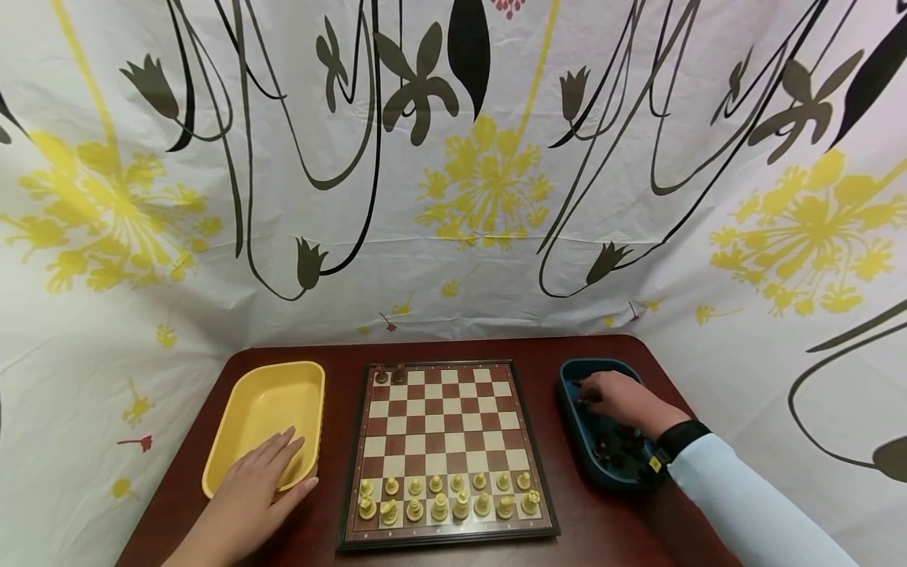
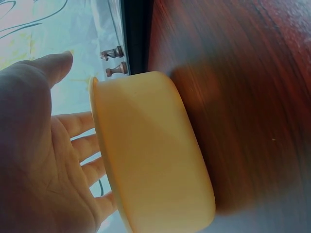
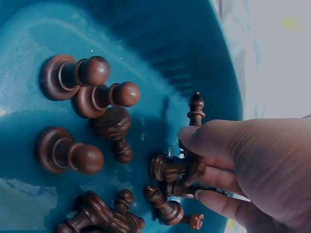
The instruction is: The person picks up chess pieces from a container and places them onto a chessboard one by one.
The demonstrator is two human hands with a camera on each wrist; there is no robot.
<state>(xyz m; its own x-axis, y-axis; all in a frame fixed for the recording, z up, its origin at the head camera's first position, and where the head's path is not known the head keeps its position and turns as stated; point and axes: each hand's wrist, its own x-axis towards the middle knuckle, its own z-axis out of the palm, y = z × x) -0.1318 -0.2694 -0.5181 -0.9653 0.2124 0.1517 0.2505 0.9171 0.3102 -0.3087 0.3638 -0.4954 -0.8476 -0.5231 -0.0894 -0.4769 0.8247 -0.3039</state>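
Note:
My right hand (image 1: 616,396) reaches into the blue tub (image 1: 583,449) on the right. Its thumb and fingers pinch a dark brown bishop (image 3: 196,109), whose pointed top shows above the thumb. Around the fingertips lie other dark chess pieces, among them a knight (image 3: 170,167) and several pawns (image 3: 87,159). On the left, my left hand (image 1: 248,488) rests over the near rim of the yellow tub (image 1: 319,409), its fingers extended and the thumb apart. The chessboard (image 1: 442,425) lies between the tubs, with two dark pieces (image 1: 399,375) in its far left corner.
Two rows of cream chess pieces (image 1: 439,506) stand along the board's near side. All of this sits on a dark reddish wooden table (image 1: 595,528). A white patterned cloth (image 1: 425,307) hangs behind the table and along both sides.

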